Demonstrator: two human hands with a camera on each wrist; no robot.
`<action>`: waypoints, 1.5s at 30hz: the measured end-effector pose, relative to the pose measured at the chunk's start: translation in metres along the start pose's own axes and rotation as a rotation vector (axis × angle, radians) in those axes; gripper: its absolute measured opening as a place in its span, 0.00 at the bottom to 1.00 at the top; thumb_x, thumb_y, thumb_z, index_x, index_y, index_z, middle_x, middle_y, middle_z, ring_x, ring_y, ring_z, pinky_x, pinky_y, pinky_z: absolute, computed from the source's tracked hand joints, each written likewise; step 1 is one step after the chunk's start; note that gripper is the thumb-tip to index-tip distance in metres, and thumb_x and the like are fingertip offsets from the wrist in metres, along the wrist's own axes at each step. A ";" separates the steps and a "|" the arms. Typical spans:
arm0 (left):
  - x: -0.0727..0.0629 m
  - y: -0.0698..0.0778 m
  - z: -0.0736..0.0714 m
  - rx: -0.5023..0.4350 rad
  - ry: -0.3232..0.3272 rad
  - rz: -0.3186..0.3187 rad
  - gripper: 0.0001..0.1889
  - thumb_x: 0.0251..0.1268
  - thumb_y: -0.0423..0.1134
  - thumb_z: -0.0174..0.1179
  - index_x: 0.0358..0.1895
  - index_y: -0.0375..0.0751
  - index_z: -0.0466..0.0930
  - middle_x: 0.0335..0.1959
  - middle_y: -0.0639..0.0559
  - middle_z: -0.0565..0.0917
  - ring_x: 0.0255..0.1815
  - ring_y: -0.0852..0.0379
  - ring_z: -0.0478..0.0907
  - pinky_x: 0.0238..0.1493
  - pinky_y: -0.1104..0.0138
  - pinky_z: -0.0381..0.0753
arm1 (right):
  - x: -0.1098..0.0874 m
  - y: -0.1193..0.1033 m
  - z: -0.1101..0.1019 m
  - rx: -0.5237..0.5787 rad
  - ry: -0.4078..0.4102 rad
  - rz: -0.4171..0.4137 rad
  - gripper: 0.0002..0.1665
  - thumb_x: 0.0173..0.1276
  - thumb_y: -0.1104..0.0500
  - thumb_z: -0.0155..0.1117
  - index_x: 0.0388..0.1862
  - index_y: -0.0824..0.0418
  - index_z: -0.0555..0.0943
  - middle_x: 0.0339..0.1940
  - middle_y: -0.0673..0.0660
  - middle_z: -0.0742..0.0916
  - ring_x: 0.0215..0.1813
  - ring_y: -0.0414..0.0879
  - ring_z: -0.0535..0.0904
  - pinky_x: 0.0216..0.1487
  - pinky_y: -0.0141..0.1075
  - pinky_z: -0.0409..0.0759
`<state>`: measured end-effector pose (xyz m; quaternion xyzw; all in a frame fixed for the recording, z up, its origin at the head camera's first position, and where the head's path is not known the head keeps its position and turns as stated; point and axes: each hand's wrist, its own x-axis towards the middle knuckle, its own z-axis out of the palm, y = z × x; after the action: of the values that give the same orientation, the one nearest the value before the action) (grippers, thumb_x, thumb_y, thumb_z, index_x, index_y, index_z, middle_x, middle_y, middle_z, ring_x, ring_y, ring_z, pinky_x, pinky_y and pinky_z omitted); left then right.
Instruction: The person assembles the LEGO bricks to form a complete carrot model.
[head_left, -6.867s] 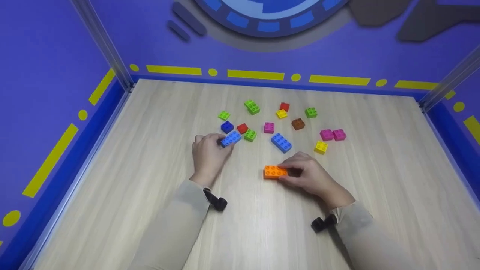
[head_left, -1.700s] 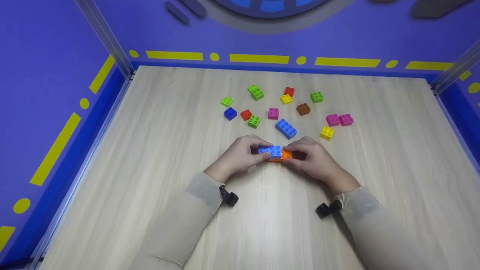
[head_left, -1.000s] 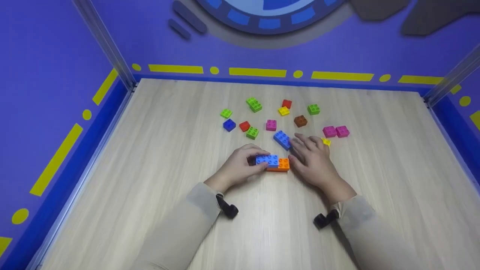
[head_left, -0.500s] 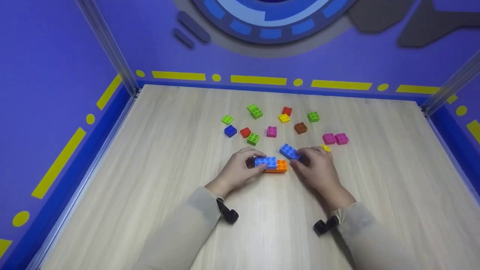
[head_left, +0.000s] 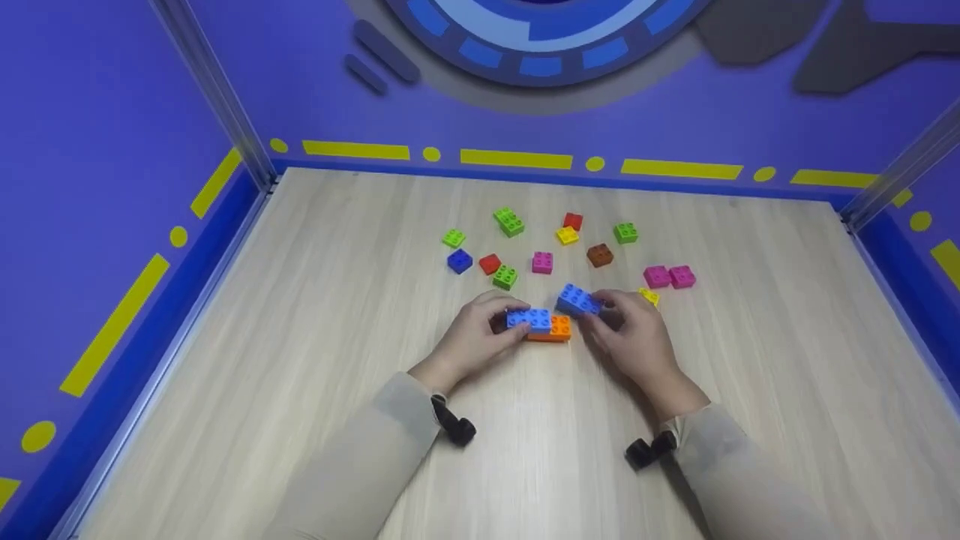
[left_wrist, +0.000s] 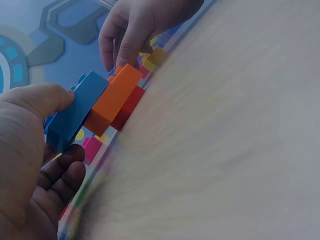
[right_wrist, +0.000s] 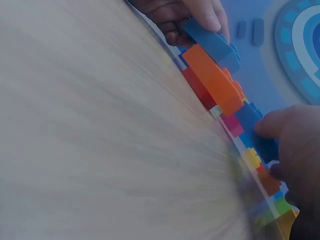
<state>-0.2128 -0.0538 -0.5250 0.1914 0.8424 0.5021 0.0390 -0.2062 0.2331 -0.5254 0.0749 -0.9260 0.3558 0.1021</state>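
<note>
My left hand (head_left: 480, 334) pinches a light blue building brick (head_left: 529, 320) between thumb and fingers. That brick sits on an orange brick (head_left: 560, 328), offset to the left, so the orange studs on the right stay bare. Just below the orange one, a red brick (left_wrist: 128, 107) shows in the left wrist view. My right hand (head_left: 634, 334) pinches a second blue brick (head_left: 577, 299) by its right end, thumb in front. This brick is just behind and right of the orange one, tilted slightly; whether it touches the table cannot be made out.
Loose small bricks lie behind my hands on the wooden table (head_left: 360, 247): green (head_left: 505, 277), pink (head_left: 542, 262), brown (head_left: 600, 255), dark blue (head_left: 460, 261) and others. A yellow brick (head_left: 649, 297) is partly hidden behind my right hand. Blue walls (head_left: 420, 112) enclose the back and sides.
My right hand let go of the orange brick, reached to the second blue brick, gripped it and drew it nearer. Earlier, my left hand brought its blue brick onto the orange one.
</note>
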 end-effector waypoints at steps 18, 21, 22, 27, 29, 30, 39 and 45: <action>0.003 -0.001 -0.002 0.035 0.042 0.016 0.20 0.83 0.47 0.70 0.70 0.46 0.88 0.68 0.49 0.84 0.76 0.49 0.81 0.85 0.52 0.76 | 0.001 0.004 -0.002 0.123 -0.018 -0.192 0.23 0.78 0.59 0.77 0.70 0.59 0.88 0.64 0.55 0.93 0.63 0.50 0.88 0.67 0.30 0.84; 0.003 -0.001 -0.003 0.042 0.041 0.021 0.21 0.83 0.46 0.70 0.71 0.46 0.88 0.68 0.49 0.84 0.76 0.49 0.81 0.84 0.53 0.77 | 0.001 0.006 -0.001 0.155 -0.031 -0.236 0.23 0.77 0.62 0.77 0.69 0.60 0.88 0.64 0.55 0.93 0.63 0.51 0.88 0.66 0.21 0.79; 0.003 -0.001 -0.003 0.042 0.040 0.021 0.21 0.82 0.46 0.70 0.71 0.46 0.88 0.68 0.49 0.84 0.76 0.49 0.81 0.85 0.53 0.76 | 0.001 0.006 -0.001 0.164 -0.036 -0.248 0.23 0.77 0.63 0.76 0.69 0.60 0.89 0.64 0.55 0.93 0.63 0.52 0.88 0.67 0.19 0.78; 0.004 -0.001 -0.003 0.039 0.042 0.042 0.21 0.82 0.45 0.70 0.71 0.43 0.88 0.68 0.47 0.84 0.78 0.47 0.80 0.87 0.52 0.74 | 0.000 0.007 -0.001 0.208 -0.069 -0.266 0.22 0.77 0.63 0.76 0.68 0.57 0.90 0.66 0.54 0.93 0.67 0.54 0.87 0.71 0.17 0.73; 0.003 -0.002 -0.002 0.034 0.041 0.046 0.21 0.82 0.45 0.70 0.71 0.43 0.88 0.68 0.46 0.84 0.78 0.46 0.80 0.87 0.52 0.73 | 0.000 0.007 0.000 0.218 -0.085 -0.252 0.22 0.77 0.63 0.76 0.68 0.56 0.90 0.66 0.54 0.92 0.68 0.53 0.86 0.72 0.17 0.72; 0.003 -0.002 -0.002 0.033 0.039 0.042 0.22 0.82 0.45 0.70 0.72 0.43 0.88 0.69 0.46 0.84 0.78 0.46 0.80 0.87 0.52 0.73 | -0.001 0.006 0.001 0.219 -0.093 -0.241 0.22 0.77 0.62 0.76 0.68 0.55 0.90 0.67 0.54 0.92 0.68 0.52 0.86 0.72 0.16 0.72; 0.000 -0.001 -0.002 0.023 0.034 0.014 0.23 0.83 0.46 0.70 0.73 0.43 0.87 0.69 0.47 0.83 0.79 0.47 0.79 0.88 0.52 0.72 | -0.002 0.000 0.005 0.278 -0.120 -0.138 0.16 0.83 0.55 0.74 0.65 0.53 0.92 0.66 0.53 0.91 0.67 0.49 0.86 0.69 0.18 0.76; 0.001 0.000 0.000 0.023 0.034 0.016 0.22 0.83 0.46 0.70 0.72 0.42 0.87 0.69 0.47 0.83 0.78 0.47 0.80 0.88 0.52 0.73 | -0.004 -0.010 0.007 0.297 -0.132 -0.003 0.15 0.86 0.51 0.71 0.64 0.52 0.92 0.67 0.55 0.90 0.71 0.51 0.85 0.72 0.19 0.74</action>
<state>-0.2136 -0.0539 -0.5250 0.1902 0.8470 0.4960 0.0186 -0.2016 0.2213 -0.5249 0.1138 -0.8678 0.4828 0.0296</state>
